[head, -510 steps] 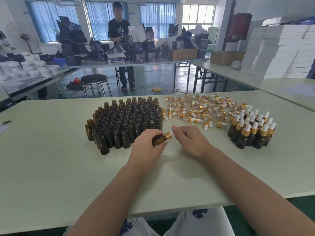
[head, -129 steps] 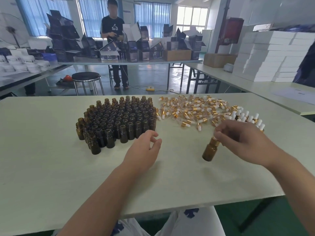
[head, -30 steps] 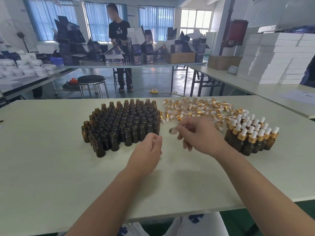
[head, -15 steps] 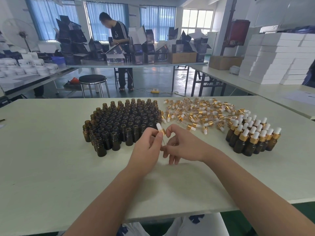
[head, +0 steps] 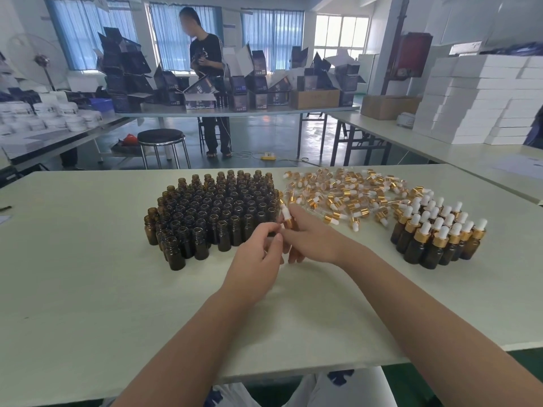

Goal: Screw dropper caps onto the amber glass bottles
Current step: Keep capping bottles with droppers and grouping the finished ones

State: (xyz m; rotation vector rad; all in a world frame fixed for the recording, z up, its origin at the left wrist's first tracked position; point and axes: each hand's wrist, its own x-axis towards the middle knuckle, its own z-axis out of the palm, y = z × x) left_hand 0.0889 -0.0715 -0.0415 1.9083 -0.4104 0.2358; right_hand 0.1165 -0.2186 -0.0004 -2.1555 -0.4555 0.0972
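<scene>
Head camera looks down on the pale worktop (head: 88, 274), and both hands meet at its middle, right at the front edge of the bottle field. The right hand (head: 314, 239) has a dropper cap (head: 286, 217) pinched in its fingertips, white bulb up and gold collar below, held upright just off the near right corner of the open amber bottles (head: 217, 212). The left hand (head: 255, 259) comes in beside it, fingers curled, its tips touching or nearly touching the right hand's fingers just under the cap. Whether it grips the glass tube there, I cannot tell.

Those open amber bottles stand upright in a tight block, uncapped, left of centre. Just beside them to the right lies a loose dropper caps pile (head: 346, 192), gold and white, scattered flat. Further right, well apart from the hands, a cluster of capped bottles (head: 437, 230) stands upright.

Beyond the worktop, a round stool (head: 161, 136) sits on the floor, a person (head: 205, 54) stands at a far table stacked with dark cartons (head: 258, 83), and white boxes (head: 476, 98) pile up on the right.
</scene>
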